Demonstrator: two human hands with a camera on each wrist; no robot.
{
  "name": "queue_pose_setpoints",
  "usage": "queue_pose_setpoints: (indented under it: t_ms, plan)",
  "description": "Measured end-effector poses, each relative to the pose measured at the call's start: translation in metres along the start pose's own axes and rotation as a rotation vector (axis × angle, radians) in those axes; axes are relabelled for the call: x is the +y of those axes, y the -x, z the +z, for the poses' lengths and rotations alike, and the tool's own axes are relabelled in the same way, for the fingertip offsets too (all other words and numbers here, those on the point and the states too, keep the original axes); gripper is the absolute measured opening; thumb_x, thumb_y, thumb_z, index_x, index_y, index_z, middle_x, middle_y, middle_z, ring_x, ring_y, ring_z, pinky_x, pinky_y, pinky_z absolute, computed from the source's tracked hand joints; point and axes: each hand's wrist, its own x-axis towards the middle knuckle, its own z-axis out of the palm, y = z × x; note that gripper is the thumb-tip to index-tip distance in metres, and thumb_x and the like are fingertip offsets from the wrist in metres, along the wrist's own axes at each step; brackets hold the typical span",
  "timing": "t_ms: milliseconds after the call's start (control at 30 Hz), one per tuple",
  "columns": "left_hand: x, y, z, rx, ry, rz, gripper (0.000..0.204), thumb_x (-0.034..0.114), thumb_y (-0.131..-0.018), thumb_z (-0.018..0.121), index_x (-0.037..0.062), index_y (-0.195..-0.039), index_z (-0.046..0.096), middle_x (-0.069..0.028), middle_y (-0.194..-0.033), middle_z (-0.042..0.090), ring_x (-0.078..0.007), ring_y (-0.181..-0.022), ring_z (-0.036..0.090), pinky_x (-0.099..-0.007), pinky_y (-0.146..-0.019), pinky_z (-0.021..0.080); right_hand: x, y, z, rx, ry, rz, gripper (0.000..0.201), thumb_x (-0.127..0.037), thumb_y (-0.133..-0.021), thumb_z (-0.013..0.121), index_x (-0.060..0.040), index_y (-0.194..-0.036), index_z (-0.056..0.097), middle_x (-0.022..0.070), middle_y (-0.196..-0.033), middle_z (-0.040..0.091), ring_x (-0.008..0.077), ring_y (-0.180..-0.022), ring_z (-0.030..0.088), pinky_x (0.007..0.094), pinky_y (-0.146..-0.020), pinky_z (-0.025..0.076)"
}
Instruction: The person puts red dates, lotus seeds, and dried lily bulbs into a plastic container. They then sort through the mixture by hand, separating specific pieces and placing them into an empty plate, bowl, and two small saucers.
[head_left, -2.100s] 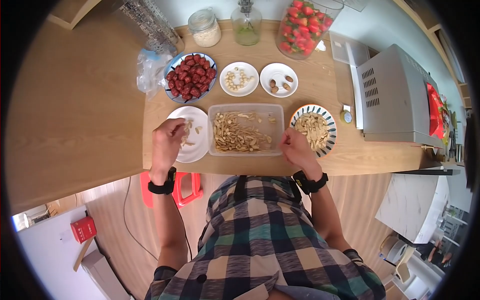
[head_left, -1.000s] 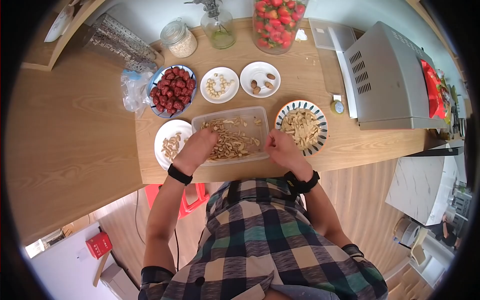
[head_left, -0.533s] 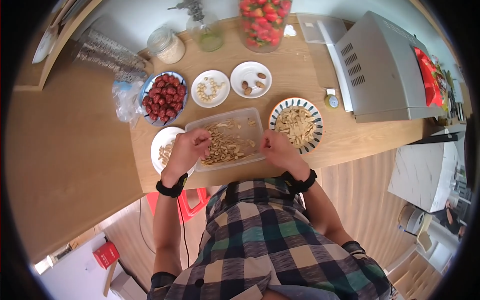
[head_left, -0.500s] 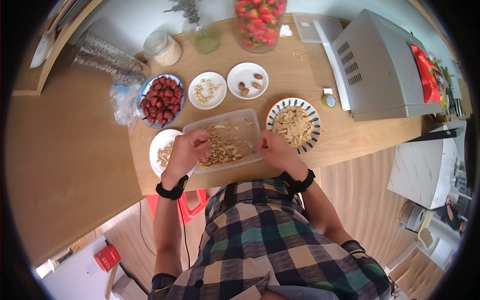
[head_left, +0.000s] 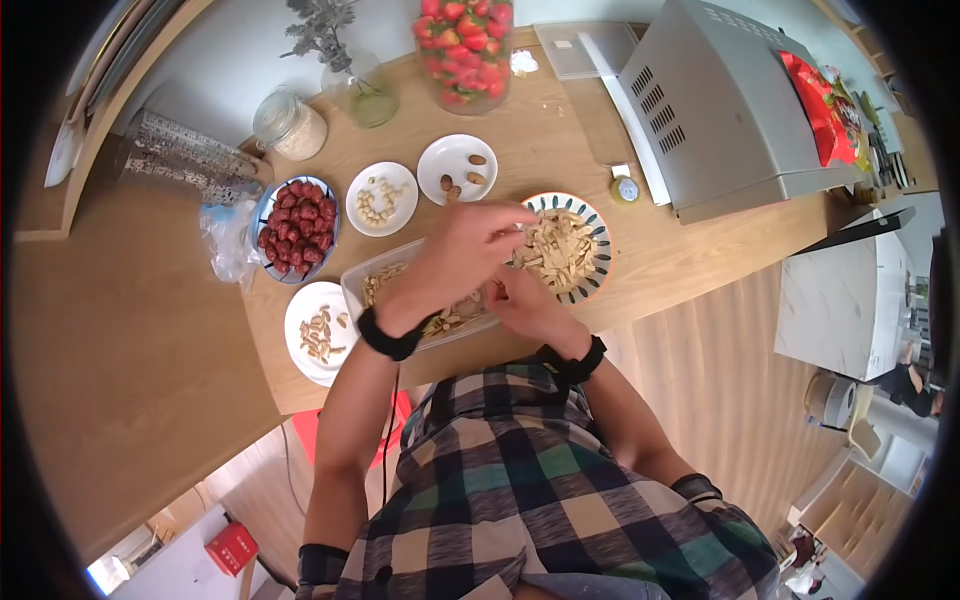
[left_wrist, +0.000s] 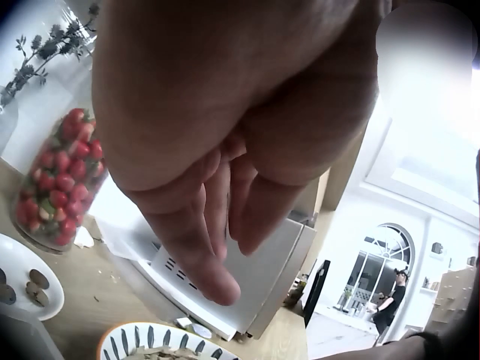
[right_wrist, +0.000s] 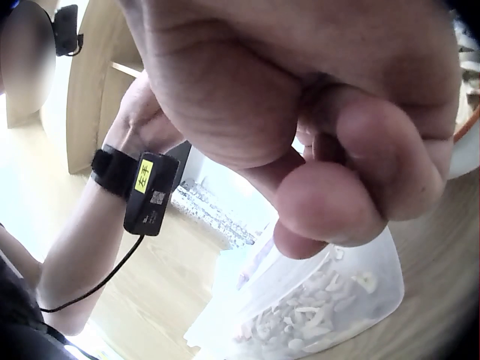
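Observation:
My left hand [head_left: 450, 258] reaches across above the clear plastic container [head_left: 350, 285], its fingertips near the striped bowl [head_left: 603, 245] of pale slices. In the left wrist view that hand [left_wrist: 232, 112] has loosely bent, hanging fingers, with nothing visible between them. Just beside it, my right hand [head_left: 535, 312] is over the container's right end; the right wrist view shows this hand [right_wrist: 315, 120] with thumb and fingers curled together and no object visible. Slices lie in the container [right_wrist: 386, 277], partly hidden by my hands. A white plate [head_left: 297, 345] on the left holds several slices.
Behind are a bowl of red dates [head_left: 292, 228], a plate of pale round pieces [head_left: 380, 223] and a plate of brown nuts [head_left: 432, 170]. Further back stand a lidded jar [head_left: 290, 125], a vase [head_left: 365, 98] and a strawberry container [head_left: 465, 55]. A grey appliance [head_left: 735, 110] is at right.
My left hand has moved from the left plate over the container, then rightward towards the striped bowl. The right hand keeps a similar curl beside the bowl. The head view has shifted and turned.

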Motion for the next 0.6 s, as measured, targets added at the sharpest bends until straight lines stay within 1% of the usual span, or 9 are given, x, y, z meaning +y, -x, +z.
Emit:
queue_pose_setpoints:
  t_ms: [167,200,267,300,367,400,467,500,600]
  plan:
    - [-0.030,0.072,-0.041,0.149,-0.211,-0.258,0.018,0.003,-0.092,0.067,-0.0024,-0.108,0.071,-0.0129,-0.096,0.073,-0.0185,-0.082,0.070,-0.0288,-0.073,0.054,-0.005,0.003,-0.002,0.003,-0.024,-0.013,0.003,-0.002,-0.082,0.065,-0.0003,-0.083,0.062,0.0167,-0.077,0.069,0.0337,-0.075,0.070,0.0414,-0.068,0.054]
    - [-0.042,0.091,-0.044,0.153,-0.213,-0.260,0.018,0.003,-0.092,0.067,-0.0024,-0.108,0.071,-0.0129,-0.096,0.073,-0.0185,-0.082,0.070,-0.0288,-0.073,0.054,-0.005,0.002,-0.002,0.001,-0.028,-0.009,0.003,-0.002,-0.082,0.065,-0.0002,-0.083,0.062,0.0166,-0.077,0.069,0.0337,-0.075,0.070,0.0414,-0.068,0.054]
    - [-0.069,0.126,-0.042,0.261,-0.401,-0.101,0.015,0.000,-0.090,0.067,-0.0030,-0.105,0.070,-0.0150,-0.094,0.071,-0.0266,-0.084,0.070,-0.0312,-0.075,0.054,-0.006,0.002,-0.002,-0.016,-0.024,-0.010,0.003,-0.002,-0.082,0.065,-0.0002,-0.083,0.062,0.0165,-0.077,0.069,0.0337,-0.075,0.070,0.0414,-0.068,0.054]
    - [-0.078,0.139,-0.035,0.275,-0.399,-0.108,0.015,0.000,-0.090,0.067,-0.0030,-0.105,0.070,-0.0150,-0.094,0.071,-0.0266,-0.084,0.070,-0.0312,-0.075,0.054,-0.006,0.001,-0.002,-0.019,-0.013,-0.005,0.004,-0.002,-0.081,0.065,-0.0003,-0.083,0.062,0.0163,-0.078,0.070,0.0337,-0.075,0.070,0.0414,-0.068,0.054]
    - [-0.093,0.158,-0.024,0.319,-0.322,-0.174,0.016,-0.003,-0.086,0.068,-0.0018,-0.102,0.070,-0.0172,-0.096,0.070,-0.0374,-0.090,0.067,-0.0410,-0.079,0.054,-0.009,0.000,-0.003,-0.040,0.014,-0.006,0.004,-0.002,-0.081,0.065,-0.0003,-0.083,0.062,0.0162,-0.078,0.070,0.0336,-0.075,0.070,0.0414,-0.068,0.054]
    - [-0.099,0.163,-0.019,0.339,-0.314,-0.181,0.016,-0.003,-0.086,0.068,-0.0018,-0.102,0.070,-0.0172,-0.096,0.070,-0.0374,-0.090,0.067,-0.0410,-0.079,0.054,-0.011,0.000,-0.003,-0.044,0.030,0.004,0.004,-0.003,-0.081,0.065,-0.0003,-0.083,0.062,0.0167,-0.078,0.070,0.0345,-0.075,0.070,0.0418,-0.068,0.054]
    - [-0.107,0.168,-0.003,0.376,-0.548,0.030,0.016,-0.002,-0.081,0.070,-0.0002,-0.097,0.071,-0.0149,-0.094,0.069,-0.0340,-0.090,0.066,-0.0421,-0.081,0.054,-0.020,0.000,-0.004,-0.064,0.068,0.007,0.005,-0.004,-0.082,0.065,-0.0004,-0.083,0.062,0.0172,-0.079,0.070,0.0353,-0.076,0.070,0.0423,-0.068,0.054]
    - [-0.109,0.166,0.003,0.415,-0.642,0.086,0.013,-0.001,-0.077,0.070,0.0033,-0.090,0.070,-0.0118,-0.086,0.067,-0.0303,-0.085,0.064,-0.0417,-0.079,0.051,-0.027,0.000,-0.004,-0.058,0.157,-0.001,0.005,-0.004,-0.083,0.065,-0.0003,-0.083,0.062,0.0180,-0.079,0.069,0.0364,-0.077,0.069,0.0435,-0.068,0.054]
    - [-0.111,0.168,0.012,0.439,-0.665,0.032,0.011,0.001,-0.076,0.069,0.0048,-0.087,0.068,-0.0099,-0.080,0.065,-0.0287,-0.078,0.062,-0.0411,-0.075,0.048,-0.045,-0.002,-0.002,-0.045,0.305,-0.084,0.004,-0.005,-0.084,0.063,-0.0006,-0.084,0.062,0.0198,-0.081,0.069,0.0384,-0.079,0.069,0.0459,-0.068,0.053]
